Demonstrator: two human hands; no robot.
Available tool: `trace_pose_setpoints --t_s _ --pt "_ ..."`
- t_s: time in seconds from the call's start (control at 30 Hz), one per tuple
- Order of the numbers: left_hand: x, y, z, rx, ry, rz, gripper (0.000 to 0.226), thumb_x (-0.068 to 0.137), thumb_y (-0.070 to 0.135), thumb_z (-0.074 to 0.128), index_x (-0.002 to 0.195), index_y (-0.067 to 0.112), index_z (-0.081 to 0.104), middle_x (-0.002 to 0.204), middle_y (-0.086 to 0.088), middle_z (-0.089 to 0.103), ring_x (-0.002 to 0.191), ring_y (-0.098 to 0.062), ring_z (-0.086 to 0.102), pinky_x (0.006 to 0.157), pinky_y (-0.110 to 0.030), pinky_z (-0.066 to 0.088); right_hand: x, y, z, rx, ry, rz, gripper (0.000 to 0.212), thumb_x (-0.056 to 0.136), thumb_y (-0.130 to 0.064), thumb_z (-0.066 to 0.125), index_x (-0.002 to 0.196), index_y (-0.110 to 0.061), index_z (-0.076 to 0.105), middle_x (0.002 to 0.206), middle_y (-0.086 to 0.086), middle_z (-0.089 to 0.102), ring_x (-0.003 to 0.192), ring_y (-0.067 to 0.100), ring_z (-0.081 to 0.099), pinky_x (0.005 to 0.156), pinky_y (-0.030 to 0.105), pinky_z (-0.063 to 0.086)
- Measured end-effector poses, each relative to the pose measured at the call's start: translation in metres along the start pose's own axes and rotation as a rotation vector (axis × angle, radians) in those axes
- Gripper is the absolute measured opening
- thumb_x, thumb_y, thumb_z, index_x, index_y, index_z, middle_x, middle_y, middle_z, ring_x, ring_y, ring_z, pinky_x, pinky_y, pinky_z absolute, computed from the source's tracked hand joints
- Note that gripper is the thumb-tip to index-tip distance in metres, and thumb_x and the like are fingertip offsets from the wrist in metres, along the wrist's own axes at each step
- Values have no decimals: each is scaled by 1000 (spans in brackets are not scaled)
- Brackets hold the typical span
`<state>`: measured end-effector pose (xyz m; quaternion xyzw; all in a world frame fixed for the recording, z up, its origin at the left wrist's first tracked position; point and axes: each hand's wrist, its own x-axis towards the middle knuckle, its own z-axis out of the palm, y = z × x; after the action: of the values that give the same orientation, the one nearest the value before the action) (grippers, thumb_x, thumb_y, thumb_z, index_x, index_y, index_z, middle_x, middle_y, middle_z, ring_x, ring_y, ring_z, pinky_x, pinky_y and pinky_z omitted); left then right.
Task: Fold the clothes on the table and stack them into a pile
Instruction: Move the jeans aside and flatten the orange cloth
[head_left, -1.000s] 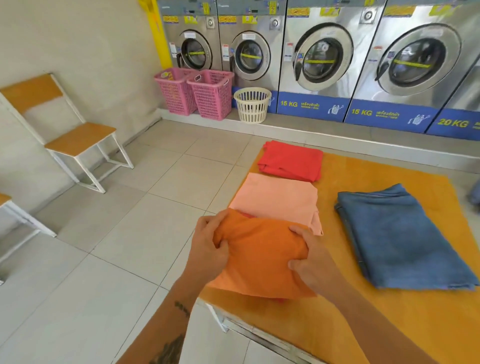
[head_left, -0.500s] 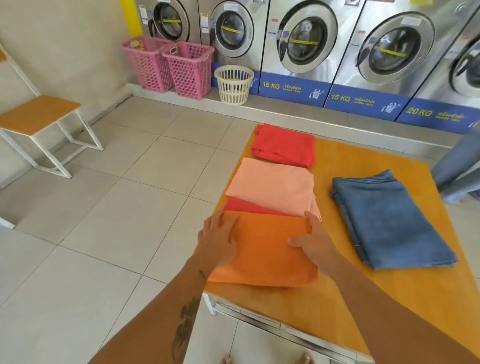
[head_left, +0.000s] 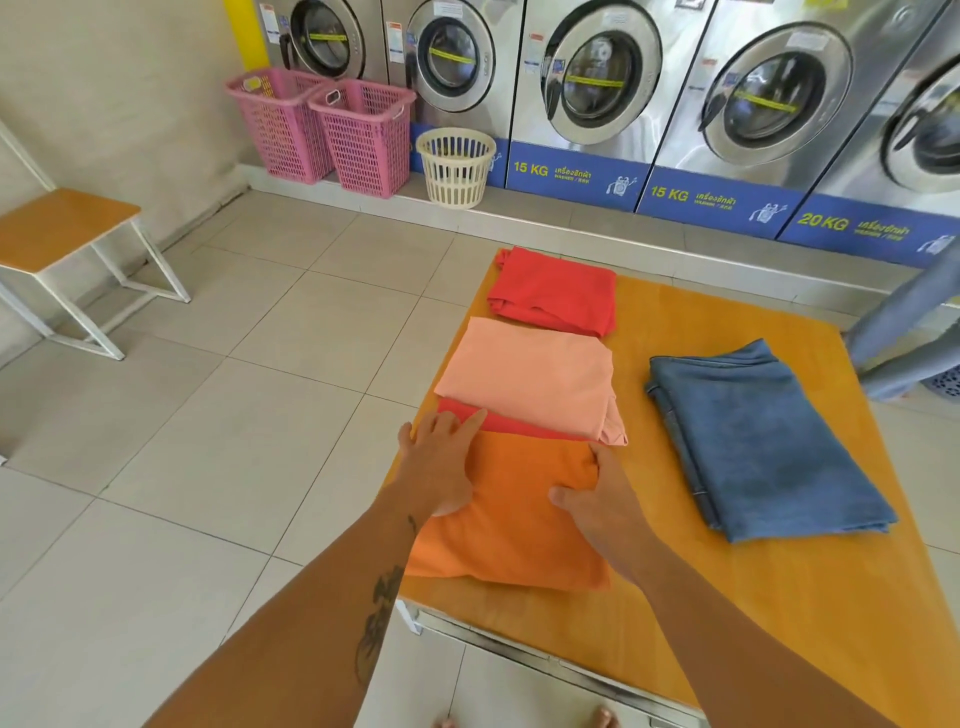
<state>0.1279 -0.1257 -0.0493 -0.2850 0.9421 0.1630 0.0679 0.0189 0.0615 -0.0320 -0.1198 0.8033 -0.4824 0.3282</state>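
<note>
Both hands rest on the folded orange cloth at the near left part of the table. The left hand lies flat with fingers spread over the cloth's left far corner, judged to be pinning it in place. The right hand sits on the cloth's right side, fingers curled and bunching a little fabric at the far right corner; whether it pinches the cloth cannot be told.

A strip of red cloth shows just beyond the left fingertips, under the orange piece, so a pile appears begun here. Just beyond that lies a folded pink cloth, and farther still a second red cloth. Well to the right of the right hand lie folded jeans. These three remain apart, not yet stacked.
</note>
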Motion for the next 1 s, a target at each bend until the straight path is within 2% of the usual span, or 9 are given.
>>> trace_pose_setpoints --t_s 0.13,0.27,0.33,0.4,0.53,0.67,0.8,0.93,1.0 --pt "4 1 -7 12 202 61 73 79 8 46 147 31 32 135 2 47 128 -22 37 113 -47 18 -3 -2 1 71 70 7 77 74 -20 76 140 -34 39 128 -6 55 112 23 56 96 50 49" --pt "0 5 -8 27 329 86 67 80 5 50 142 29 40 137 3 47 130 -21 37 115 -48 17 -16 15 -2 182 120 108 63 73 -22 78 125 -38 47 113 -7 63 98 20 63 80 45 54" --pt "-7 10 -1 38 334 100 64 81 11 49 142 30 41 139 2 44 133 -22 33 115 -50 17 -23 29 -3 52 109 135 61 80 -23 73 132 -32 42 116 -5 60 97 19 61 77 39 52" --pt "-17 12 12 35 288 135 59 84 18 46 142 29 42 143 1 40 136 -23 30 115 -50 18 -26 38 -6 -57 94 124 68 84 -26 71 141 -25 35 127 -2 55 103 20 56 85 39 50" --pt "-29 6 25 -12 210 121 60 89 21 44 148 28 35 154 0 30 143 -22 20 117 -47 17 -24 35 -18 -94 75 87 73 84 -31 72 145 -26 34 131 -1 56 107 20 59 88 40 53" --pt "-31 11 16 -112 324 123 57 86 20 47 143 25 44 152 -1 37 142 -21 27 116 -48 21 -25 30 -33 -137 77 30 69 86 -31 70 146 -30 35 106 -9 58 91 7 59 64 23 49" --pt "-27 36 5 -316 455 117 48 85 14 49 131 22 55 139 2 49 129 -20 42 111 -44 34 -28 26 -55 -220 81 -30 63 89 -30 68 145 -30 39 123 -1 53 106 17 58 70 28 49" --pt "-21 82 1 -528 489 134 45 85 6 51 125 25 59 128 12 52 116 -7 50 98 -28 46 -23 26 -96 -249 99 -32 61 88 -28 68 144 -30 41 133 1 50 117 19 53 79 30 47" --pt "-14 108 2 -574 479 164 45 85 5 51 124 26 59 125 14 52 112 -1 49 94 -19 43 -16 29 -122 -230 112 -21 63 88 -27 69 144 -28 42 139 3 48 121 20 51 77 27 47"
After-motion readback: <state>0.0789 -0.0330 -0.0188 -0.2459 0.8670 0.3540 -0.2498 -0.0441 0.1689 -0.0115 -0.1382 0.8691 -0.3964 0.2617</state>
